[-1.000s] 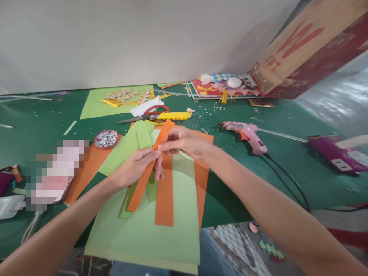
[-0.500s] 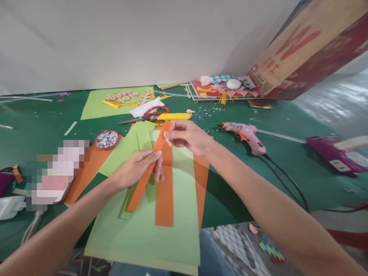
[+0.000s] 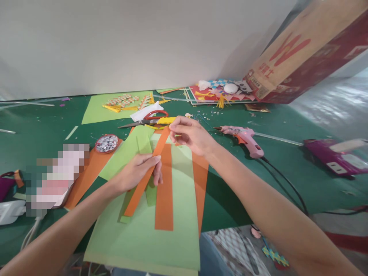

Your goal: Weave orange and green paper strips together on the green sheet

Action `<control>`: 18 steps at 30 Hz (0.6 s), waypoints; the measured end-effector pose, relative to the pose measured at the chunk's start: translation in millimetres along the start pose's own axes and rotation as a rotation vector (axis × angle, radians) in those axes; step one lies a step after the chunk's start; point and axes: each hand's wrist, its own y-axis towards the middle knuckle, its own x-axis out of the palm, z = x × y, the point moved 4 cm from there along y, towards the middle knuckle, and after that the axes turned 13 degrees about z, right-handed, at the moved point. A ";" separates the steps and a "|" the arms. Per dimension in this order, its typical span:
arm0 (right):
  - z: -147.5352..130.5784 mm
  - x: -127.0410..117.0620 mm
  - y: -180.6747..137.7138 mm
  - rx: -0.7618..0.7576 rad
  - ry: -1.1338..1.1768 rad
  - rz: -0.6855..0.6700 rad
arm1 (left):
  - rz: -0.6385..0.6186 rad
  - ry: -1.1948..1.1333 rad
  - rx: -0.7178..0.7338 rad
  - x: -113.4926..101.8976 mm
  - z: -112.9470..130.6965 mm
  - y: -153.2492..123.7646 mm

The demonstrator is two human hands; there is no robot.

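Head view: left hand (image 3: 138, 168) pinches an orange strip (image 3: 141, 188) slanting from 1 to 7 o'clock above a pale green sheet (image 3: 161, 249). Right hand (image 3: 191, 136) half-curled, fingertips at strip's 1 o'clock end; grip cannot be told. Glue gun (image 3: 244, 136) on counter (image 3: 221, 203), right hand's 3 o'clock.

A plain, pale grey wall (image 3: 129, 46) fills the view from 10 to 1 o'clock, with a soft shadow falling on it between 1 and 2. Against its foot sits a green table (image 3: 57, 122), its top reaching from 9 round to 3 o'clock. Light glares in streaks off a pale, shiny surface (image 3: 339, 101) towards 3 o'clock, too blurred to name. Grey floor (image 3: 345, 224) shows at 4.
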 end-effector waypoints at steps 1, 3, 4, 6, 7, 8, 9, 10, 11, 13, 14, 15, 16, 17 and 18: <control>-1.4 -2.9 1.7 -0.013 0.014 0.032 | -0.004 0.000 -0.002 0.3 -0.1 -0.1; -2.5 -7.4 4.2 -0.012 0.016 0.072 | 0.002 -0.002 0.003 0.3 0.2 0.1; -1.9 -7.5 4.4 0.008 -0.011 0.056 | 0.014 -0.002 0.007 -0.2 0.4 0.3; 1.3 -2.0 1.3 0.068 -0.131 -0.075 | 0.048 -0.002 0.011 -1.6 0.6 0.8; 3.4 2.6 -1.9 0.093 -0.214 -0.166 | 0.061 0.000 0.007 -2.2 0.5 1.0; 5.4 7.6 -6.0 0.111 -0.296 -0.259 | 0.068 0.004 0.000 -2.7 0.2 1.1; 7.0 11.7 -9.8 0.119 -0.367 -0.323 | 0.069 0.007 -0.007 -2.9 -0.1 1.2; 8.0 15.0 -13.2 0.126 -0.416 -0.359 | 0.068 0.012 -0.013 -2.9 -0.3 1.2; 8.6 17.6 -15.8 0.135 -0.443 -0.374 | 0.065 0.018 -0.018 -2.9 -0.6 1.2; 8.2 20.7 -19.1 0.145 -0.469 -0.370 | 0.056 0.028 -0.022 -2.5 -0.8 1.1; 7.5 21.6 -20.1 0.145 -0.477 -0.368 | 0.047 0.032 -0.020 -2.0 -0.5 0.9; 6.6 22.2 -20.8 0.141 -0.488 -0.370 | 0.036 0.037 -0.018 -1.2 -0.2 0.7; 5.9 22.7 -21.3 0.136 -0.504 -0.374 | 0.025 0.043 -0.018 -0.5 0.1 0.5; 5.3 23.0 -21.5 0.130 -0.520 -0.373 | 0.018 0.045 -0.018 0.2 0.6 0.2; 5.1 23.5 -21.7 0.124 -0.530 -0.373 | 0.014 0.046 -0.019 0.6 1.1 0.0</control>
